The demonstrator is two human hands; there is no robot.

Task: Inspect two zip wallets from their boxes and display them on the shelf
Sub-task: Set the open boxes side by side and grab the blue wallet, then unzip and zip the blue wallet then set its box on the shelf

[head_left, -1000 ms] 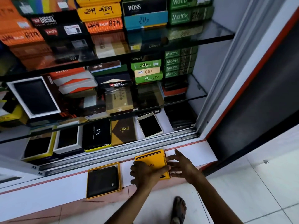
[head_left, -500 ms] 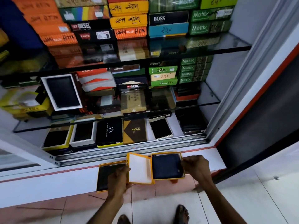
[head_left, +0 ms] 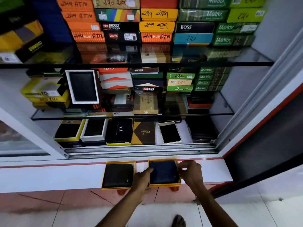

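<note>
My left hand and right hand pinch the blue wallet at 9 and 3 o'clock, ready to lift it. Its box steadies it on the ledge.

I'm looking into a white-framed display cabinet with two dark glass shelves stacked with coloured cardboard boxes (orange, yellow, green, black). A grooved metal sliding-door track runs along its base, with a glass door panel drawn to the left. In front sits a white ledge with a thin red stripe. Below, I see pale floor tiles, tinted reddish near the ledge. Light is soft and even.
</note>
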